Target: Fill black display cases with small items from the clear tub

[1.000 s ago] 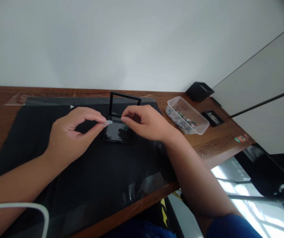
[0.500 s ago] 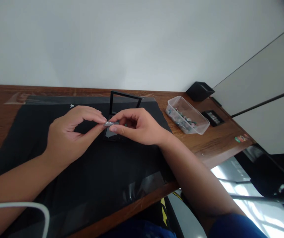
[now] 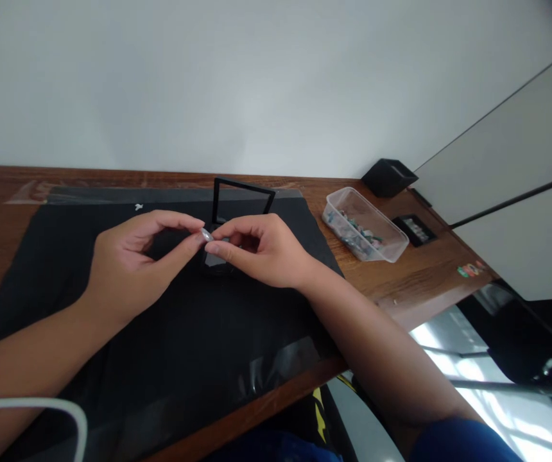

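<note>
Thumb and index finger of my left hand (image 3: 129, 263) pinch a small silvery-grey piece (image 3: 207, 235), too small to identify. My right hand (image 3: 271, 250) is closed at the piece's right end, its thumb and fingertips meeting there. Both hands hover over a black mat (image 3: 199, 346). Just behind the fingers, a black rectangular frame (image 3: 215, 204) stands upright and leans back; its lower part is largely hidden by the hands. A tiny white bit (image 3: 138, 206) lies on the mat beyond my left hand.
To the right stands a clear plastic box (image 3: 394, 249) holding many small wrapped bits. Beyond it are a black angular container (image 3: 386, 178) and a shallow black tray (image 3: 427, 236). A white cable (image 3: 81, 423) loops at lower left. A white wall (image 3: 170, 83) rises behind the table.
The small piece has turned to a steeper tilt between my fingertips and shifted slightly left. My right fingertips moved slightly left and my left fingers shifted a little.
</note>
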